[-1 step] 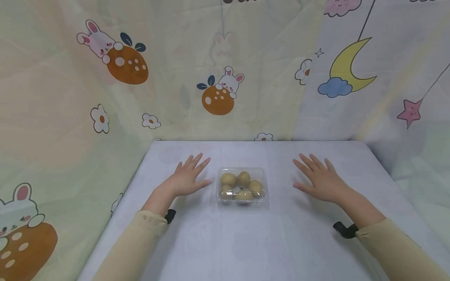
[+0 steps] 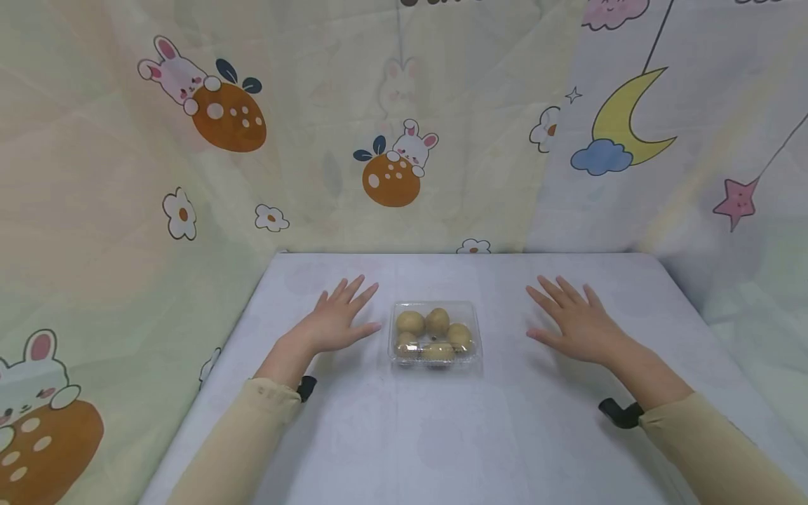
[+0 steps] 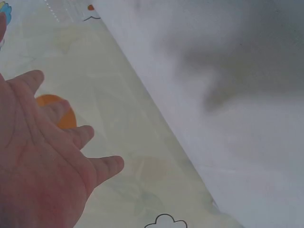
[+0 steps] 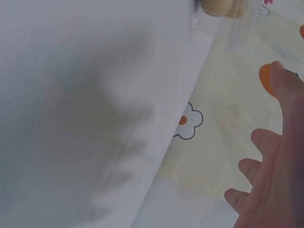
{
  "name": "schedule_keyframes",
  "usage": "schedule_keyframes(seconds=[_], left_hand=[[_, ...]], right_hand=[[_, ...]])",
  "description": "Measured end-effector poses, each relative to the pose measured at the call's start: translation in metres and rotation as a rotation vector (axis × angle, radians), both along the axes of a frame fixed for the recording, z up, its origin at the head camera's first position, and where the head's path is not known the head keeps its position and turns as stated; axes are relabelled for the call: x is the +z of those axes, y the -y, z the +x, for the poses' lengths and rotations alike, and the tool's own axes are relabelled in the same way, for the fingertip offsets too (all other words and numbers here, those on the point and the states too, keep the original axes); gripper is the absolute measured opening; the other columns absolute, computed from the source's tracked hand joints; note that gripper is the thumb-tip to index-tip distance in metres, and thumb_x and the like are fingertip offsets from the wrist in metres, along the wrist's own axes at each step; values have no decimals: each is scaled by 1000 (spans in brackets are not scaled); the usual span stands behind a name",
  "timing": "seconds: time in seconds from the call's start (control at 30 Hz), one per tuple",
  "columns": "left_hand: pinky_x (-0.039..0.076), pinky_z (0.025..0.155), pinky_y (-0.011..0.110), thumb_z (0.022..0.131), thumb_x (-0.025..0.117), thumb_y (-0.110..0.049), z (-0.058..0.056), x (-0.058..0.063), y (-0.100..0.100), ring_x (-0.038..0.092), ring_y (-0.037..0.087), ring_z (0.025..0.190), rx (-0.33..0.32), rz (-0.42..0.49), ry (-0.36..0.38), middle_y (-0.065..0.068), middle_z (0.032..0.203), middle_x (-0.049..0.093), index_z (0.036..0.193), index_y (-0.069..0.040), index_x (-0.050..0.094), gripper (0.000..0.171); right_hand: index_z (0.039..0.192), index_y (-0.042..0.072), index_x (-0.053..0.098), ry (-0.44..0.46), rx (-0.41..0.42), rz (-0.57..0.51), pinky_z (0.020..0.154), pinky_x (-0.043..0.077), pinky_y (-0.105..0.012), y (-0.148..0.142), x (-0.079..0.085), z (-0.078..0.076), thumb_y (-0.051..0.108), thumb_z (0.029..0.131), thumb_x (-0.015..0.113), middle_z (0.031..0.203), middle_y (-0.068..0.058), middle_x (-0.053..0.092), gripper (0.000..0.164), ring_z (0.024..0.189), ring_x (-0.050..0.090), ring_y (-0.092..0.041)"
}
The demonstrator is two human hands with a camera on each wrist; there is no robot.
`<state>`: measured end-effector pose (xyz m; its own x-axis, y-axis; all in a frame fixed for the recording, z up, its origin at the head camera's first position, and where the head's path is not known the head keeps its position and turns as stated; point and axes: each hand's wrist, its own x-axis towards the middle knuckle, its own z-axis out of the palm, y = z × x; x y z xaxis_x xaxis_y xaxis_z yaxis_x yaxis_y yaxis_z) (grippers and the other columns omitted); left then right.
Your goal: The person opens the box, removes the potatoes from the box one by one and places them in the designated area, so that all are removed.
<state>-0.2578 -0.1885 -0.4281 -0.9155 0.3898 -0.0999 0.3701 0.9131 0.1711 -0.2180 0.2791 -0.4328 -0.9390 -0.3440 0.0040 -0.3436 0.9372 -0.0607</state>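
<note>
A clear plastic box (image 2: 468,313) sits on the white table, holding several round, tan, egg-sized things (image 2: 410,322) that show through its lid. To its left, my left hand (image 2: 334,324) hovers palm down over the table with fingers spread, the thumb tip just short of the box's side. My right hand (image 2: 577,324) is held the same way on the other side, farther from the box. Both hands hold nothing. In the left wrist view the palm (image 3: 42,147) faces the camera. A corner of the box (image 4: 237,35) shows at the top of the right wrist view.
The white tabletop (image 2: 416,435) has its back edge against a cloth backdrop (image 2: 315,140) printed with rabbits, flowers and a moon. More of this cloth rises along both sides. A black band (image 2: 621,414) is on the right wrist, another (image 2: 306,388) on the left.
</note>
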Motion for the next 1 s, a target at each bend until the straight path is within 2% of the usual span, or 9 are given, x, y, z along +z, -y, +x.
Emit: schedule_keyframes(seconds=[0.23, 0.4, 0.47, 0.53, 0.6, 0.67, 0.8, 0.9, 1.0], left_hand=[[11, 123, 64, 92, 38, -74, -3, -5, -1, 6, 34, 154, -17, 50, -22, 3, 168, 8, 159, -35, 11, 82], [17, 124, 57, 95, 40, -70, -3, -12, 0, 15, 33, 153, 18, 178, 16, 8, 165, 20, 160, -29, 14, 81], [23, 123, 55, 96, 43, -66, -3, -16, -1, 25, 32, 151, 60, 274, 59, 9, 162, 29, 159, -29, 17, 78], [35, 118, 53, 98, 45, -61, -3, -21, -2, 40, 30, 143, 104, 370, 101, 9, 154, 41, 158, -29, 22, 72], [48, 107, 50, 99, 49, -55, -3, -27, -4, 56, 26, 126, 158, 482, 160, 8, 143, 53, 157, -28, 28, 67], [56, 92, 44, 100, 51, -49, -2, -35, -6, 65, 23, 105, 200, 586, 223, 7, 129, 61, 155, -27, 32, 62], [60, 70, 34, 103, 49, -40, 0, -52, -10, 68, 20, 76, 250, 775, 360, 11, 114, 65, 157, -25, 26, 61], [61, 65, 34, 105, 46, -35, 5, -60, -14, 67, 20, 70, 252, 890, 466, 14, 113, 64, 159, -28, 13, 64], [62, 63, 38, 105, 44, -28, 11, -64, -18, 66, 21, 68, 242, 1002, 571, 18, 111, 62, 159, -32, 6, 67]], right_hand=[[158, 23, 24, -15, 7, -23, 116, 10, -73, 2, -3, 1, 71, 91, 46, 164, -15, 19, 85, 150, 14, -44], [155, 18, 32, -14, 52, -117, 115, 25, -67, 4, -8, 1, 64, 94, 52, 159, -17, 31, 79, 144, 29, -43], [154, 18, 35, 13, 57, -176, 113, 33, -65, 5, -10, 1, 62, 94, 51, 155, -17, 38, 76, 141, 36, -42], [153, 18, 38, 60, 52, -254, 107, 43, -62, 8, -12, 0, 59, 95, 52, 148, -16, 47, 72, 133, 47, -39], [151, 18, 40, 121, 37, -334, 98, 51, -56, 12, -14, -1, 54, 97, 54, 139, -15, 56, 67, 122, 55, -35], [151, 18, 40, 186, 25, -413, 88, 57, -47, 17, -17, -3, 48, 99, 54, 129, -12, 62, 62, 111, 61, -29], [151, 19, 39, 323, -11, -584, 74, 57, -34, 26, -27, -8, 38, 100, 56, 114, -9, 66, 57, 92, 64, -22], [151, 18, 37, 406, -46, -706, 70, 57, -35, 35, -35, -10, 34, 100, 57, 108, -11, 67, 57, 84, 64, -23], [152, 19, 36, 448, -68, -755, 69, 56, -36, 44, -41, -13, 33, 101, 56, 105, -10, 68, 57, 81, 62, -23]])
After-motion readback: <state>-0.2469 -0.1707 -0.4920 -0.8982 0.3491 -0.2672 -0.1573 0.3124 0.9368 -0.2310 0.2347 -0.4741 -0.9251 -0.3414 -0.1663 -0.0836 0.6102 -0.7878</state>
